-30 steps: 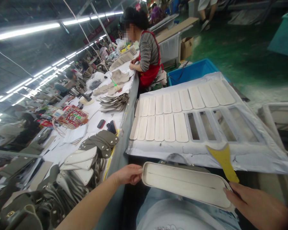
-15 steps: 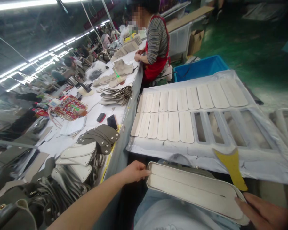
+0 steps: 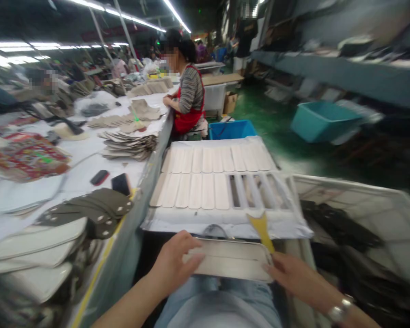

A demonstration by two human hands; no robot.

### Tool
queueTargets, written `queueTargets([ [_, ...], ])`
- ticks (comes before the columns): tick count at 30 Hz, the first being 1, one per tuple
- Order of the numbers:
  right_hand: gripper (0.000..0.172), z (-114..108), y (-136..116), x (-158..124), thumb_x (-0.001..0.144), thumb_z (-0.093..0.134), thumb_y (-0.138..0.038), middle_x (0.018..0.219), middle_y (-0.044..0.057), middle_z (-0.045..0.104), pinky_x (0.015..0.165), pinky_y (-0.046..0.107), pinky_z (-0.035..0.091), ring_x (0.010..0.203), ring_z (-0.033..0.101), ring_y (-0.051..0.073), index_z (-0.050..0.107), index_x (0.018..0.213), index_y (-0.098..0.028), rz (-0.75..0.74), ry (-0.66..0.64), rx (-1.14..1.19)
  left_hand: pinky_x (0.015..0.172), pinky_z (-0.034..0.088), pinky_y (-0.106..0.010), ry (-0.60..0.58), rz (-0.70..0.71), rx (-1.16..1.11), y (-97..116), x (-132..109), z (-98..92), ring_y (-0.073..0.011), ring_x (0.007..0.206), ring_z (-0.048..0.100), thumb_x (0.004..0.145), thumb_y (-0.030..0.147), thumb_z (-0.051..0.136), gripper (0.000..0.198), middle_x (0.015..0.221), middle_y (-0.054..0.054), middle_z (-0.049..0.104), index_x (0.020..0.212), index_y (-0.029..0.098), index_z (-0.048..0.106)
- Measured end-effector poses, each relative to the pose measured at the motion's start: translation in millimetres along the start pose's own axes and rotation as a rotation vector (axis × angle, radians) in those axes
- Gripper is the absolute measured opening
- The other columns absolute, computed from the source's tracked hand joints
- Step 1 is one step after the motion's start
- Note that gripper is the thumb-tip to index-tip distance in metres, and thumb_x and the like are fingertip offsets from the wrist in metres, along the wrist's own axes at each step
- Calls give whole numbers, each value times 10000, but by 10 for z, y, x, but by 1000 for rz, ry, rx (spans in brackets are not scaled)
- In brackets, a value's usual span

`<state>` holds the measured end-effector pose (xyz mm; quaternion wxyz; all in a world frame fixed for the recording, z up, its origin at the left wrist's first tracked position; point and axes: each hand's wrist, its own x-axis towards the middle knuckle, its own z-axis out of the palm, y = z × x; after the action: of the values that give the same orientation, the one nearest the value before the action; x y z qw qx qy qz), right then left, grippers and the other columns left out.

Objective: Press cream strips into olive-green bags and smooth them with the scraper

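Holding a long pale panel point(image 3: 227, 260) by opposite ends with left hand point(image 3: 174, 259) and right hand point(image 3: 294, 274). Positioned over the lap point(image 3: 182, 294), near a yellow tool point(image 3: 261, 228).

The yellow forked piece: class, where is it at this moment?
In the head view, the yellow piece is right of centre, at the near edge of the white panel, just above the right hand.

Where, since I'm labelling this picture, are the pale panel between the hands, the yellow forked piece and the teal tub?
Pale panel point(image 3: 229, 261), head view: middle of its face.
Yellow forked piece point(image 3: 263, 232), head view: its middle, below the fork.
Teal tub point(image 3: 306, 123), head view: its outer wall.
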<state>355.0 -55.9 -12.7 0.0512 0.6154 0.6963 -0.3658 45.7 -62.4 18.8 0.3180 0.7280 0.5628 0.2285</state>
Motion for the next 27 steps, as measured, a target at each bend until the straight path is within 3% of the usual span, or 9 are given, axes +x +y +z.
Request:
queueTargets([
  [2, 261, -69, -112, -69, 805, 476, -388, 699, 58, 648, 517, 220, 377, 579, 583, 149, 578, 727, -160, 2, -32, -45, 886, 370, -376, -165, 277, 106, 262, 1, 281, -235, 1024, 489, 800, 394, 544, 344, 1170, -70, 544, 1117, 264, 565],
  [4, 249, -86, -171, -93, 804, 483, -369, 709, 63, 653, 526, 220, 371, 592, 585, 150, 592, 745, -153, 29, -14, -89, 944, 322, -425, -285, 456, 203, 434, 47, 567, -272, 1127, 429, 775, 374, 585, 463, 1308, -69, 463, 1213, 260, 486],
  [6, 279, -54, -196, -97, 828, 448, -370, 729, 78, 659, 548, 227, 379, 628, 601, 163, 599, 752, -148, 62, 36, -150, 918, 338, -432, -359, 553, 300, 507, 129, 807, -285, 1123, 428, 770, 373, 594, 513, 1318, -90, 459, 1232, 196, 455],
  [9, 348, 33, -215, -87, 882, 334, -320, 765, 127, 669, 601, 269, 408, 708, 629, 211, 607, 778, -131, 88, 111, -284, 851, 358, -422, -391, 635, 427, 479, 235, 1015, -282, 1087, 444, 823, 331, 527, 419, 1280, -113, 489, 1188, 130, 476],
  [13, 376, 84, -231, -62, 890, 262, -240, 776, 171, 670, 643, 341, 436, 730, 638, 260, 608, 829, -106, 77, 97, -373, 786, 353, -409, -358, 660, 498, 409, 261, 1075, -267, 1033, 461, 861, 293, 462, 325, 1259, -122, 494, 1132, 119, 506],
  [17, 349, 34, -231, -41, 893, 277, -252, 830, 184, 655, 735, 369, 442, 811, 626, 257, 577, 784, -112, 104, 48, -200, 759, 343, -394, -350, 660, 472, 407, 267, 1062, -261, 1018, 460, 852, 322, 486, 323, 1215, -113, 516, 1106, 124, 515],
  [20, 332, -11, -215, -9, 898, 262, -282, 684, 102, 628, 563, 295, 472, 580, 609, 177, 517, 737, -142, 177, -88, 8, 757, 335, -390, -350, 652, 450, 401, 286, 1051, -254, 1012, 462, 842, 313, 503, 315, 1177, -100, 536, 1100, 132, 516],
  [23, 372, -47, -147, 47, 902, 231, -331, 486, -9, 508, 355, 212, 392, 334, 466, 97, 459, 659, -165, 244, -233, 146, 757, 330, -382, -355, 649, 443, 395, 299, 1044, -255, 1021, 460, 839, 322, 512, 316, 1169, -105, 539, 1095, 138, 522],
  [27, 527, -63, 115, 142, 872, 241, -496, 457, -4, 490, 355, 184, 385, 336, 475, 76, 464, 551, -143, 203, -483, 546, 770, 326, -379, -370, 647, 442, 405, 303, 1035, -252, 1022, 460, 831, 338, 525, 337, 1174, -104, 541, 1105, 142, 523],
])
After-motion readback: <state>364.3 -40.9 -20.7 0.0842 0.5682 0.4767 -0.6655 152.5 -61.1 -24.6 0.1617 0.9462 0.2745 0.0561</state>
